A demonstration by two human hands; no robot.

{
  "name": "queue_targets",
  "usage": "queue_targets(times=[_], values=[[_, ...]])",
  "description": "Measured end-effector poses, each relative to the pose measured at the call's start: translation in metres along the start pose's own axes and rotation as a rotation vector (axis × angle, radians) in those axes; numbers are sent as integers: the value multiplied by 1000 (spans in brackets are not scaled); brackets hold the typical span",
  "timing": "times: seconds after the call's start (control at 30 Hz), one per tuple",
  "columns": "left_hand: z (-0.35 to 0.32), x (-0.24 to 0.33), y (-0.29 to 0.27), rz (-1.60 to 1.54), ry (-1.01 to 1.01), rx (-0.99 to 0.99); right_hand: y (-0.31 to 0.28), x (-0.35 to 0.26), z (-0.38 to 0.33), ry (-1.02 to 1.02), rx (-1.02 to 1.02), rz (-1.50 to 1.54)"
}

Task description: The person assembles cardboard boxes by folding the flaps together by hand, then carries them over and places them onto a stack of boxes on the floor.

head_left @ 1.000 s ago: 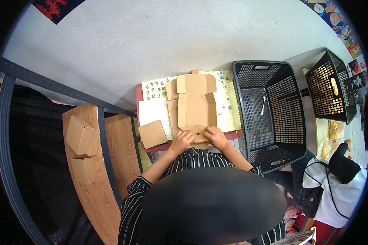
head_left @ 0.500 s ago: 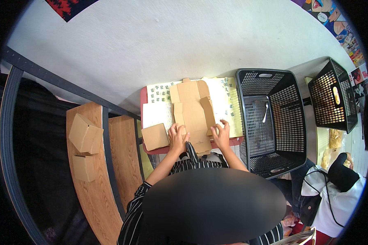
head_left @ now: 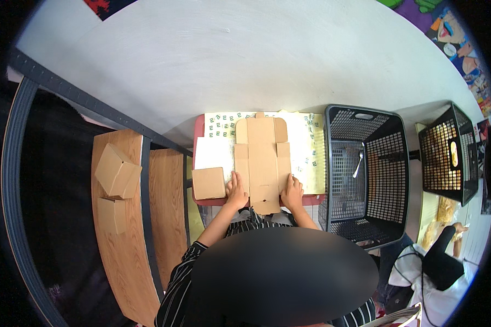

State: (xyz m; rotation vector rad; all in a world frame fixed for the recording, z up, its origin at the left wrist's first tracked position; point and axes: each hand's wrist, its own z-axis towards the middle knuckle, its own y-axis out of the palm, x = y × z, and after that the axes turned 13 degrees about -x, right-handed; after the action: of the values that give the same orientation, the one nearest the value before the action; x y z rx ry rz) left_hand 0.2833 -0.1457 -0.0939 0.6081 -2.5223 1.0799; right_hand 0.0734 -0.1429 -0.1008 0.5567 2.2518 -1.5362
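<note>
An unfolded brown cardboard box blank (head_left: 262,163) lies lengthwise in front of me on yellow printed paper (head_left: 223,128), its side flaps spread out. At the near end of its left flap rests my left hand (head_left: 237,192), fingers stretched forward. My right hand (head_left: 292,192) lies in the same way along the right flap's near edge, fingers extended. Both hands touch the cardboard without gripping it. Left of the blank sits a small closed cardboard box (head_left: 209,183), close to my left hand.
A black plastic crate (head_left: 387,174) holding a white spoon (head_left: 358,164) stands on the right, with a smaller black basket (head_left: 450,152) beyond it. Folded cardboard boxes (head_left: 114,169) stand on a wooden shelf (head_left: 114,261) at left. Another person (head_left: 442,267) is at lower right.
The box blank's side flaps, partly raised before, now lie flatter. My fingers have gone from curled at the flaps to stretched along them. The view has shifted slightly.
</note>
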Motion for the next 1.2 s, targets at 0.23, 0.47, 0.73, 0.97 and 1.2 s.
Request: queue_targets(times=[0.23,0.47,0.73,0.97,1.2], values=[[-7,6,1,-91,21,156,7,4,1,-56,17,23],[-79,7,-26,-370,472,588,-47,-100,9,-607,80,-12],[-192,-76,-23,-651,-51,1278,22,-195,35,-872,-393,-435],[-250,-124,-8,-703,-190,1435,44,-189,47,-922,-359,-43],[-273,-121,-22,-667,271,823,-8,-247,-1,-1108,-1115,315]])
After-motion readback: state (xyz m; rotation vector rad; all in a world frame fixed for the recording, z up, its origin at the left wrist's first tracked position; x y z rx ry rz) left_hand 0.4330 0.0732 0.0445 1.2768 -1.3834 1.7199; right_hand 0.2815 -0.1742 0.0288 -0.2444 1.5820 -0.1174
